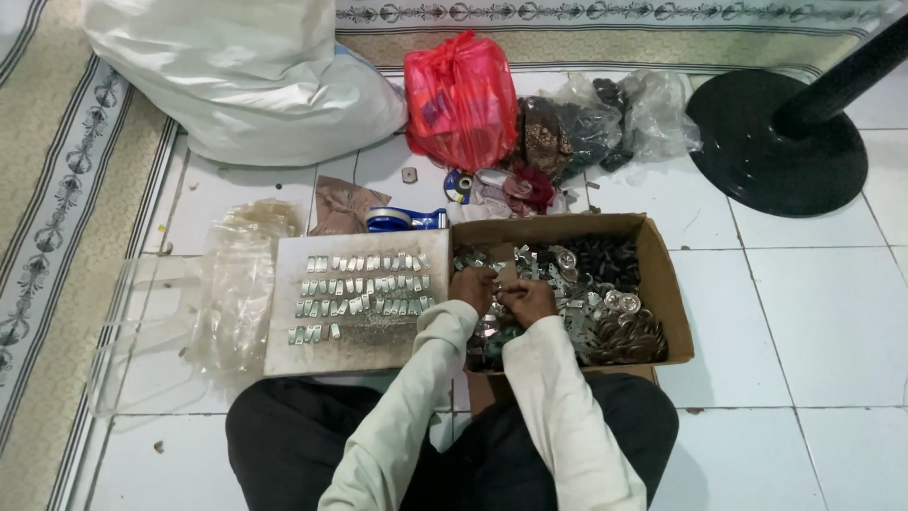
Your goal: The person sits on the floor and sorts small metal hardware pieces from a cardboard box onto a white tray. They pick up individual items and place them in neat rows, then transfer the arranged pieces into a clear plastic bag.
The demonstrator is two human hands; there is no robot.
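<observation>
My left hand (472,287) and my right hand (530,299) are together over the left part of a cardboard box (662,274) filled with small shiny metal parts (615,322) and dark pieces (605,257). The fingers of both hands pinch a small metal piece between them; what exactly each finger does is too small to tell. To the left lies a flat grey board (284,355) with several rows of small metal clips (364,287) laid out on it. My sleeves are cream-coloured.
A stack of clear plastic bags (236,284) lies left of the board. Behind are a blue tape dispenser (402,220), a red plastic bag (461,99), a big white sack (246,76), clear bags of dark items (605,118) and a black round stand base (776,142). White tiled floor, patterned carpet at left.
</observation>
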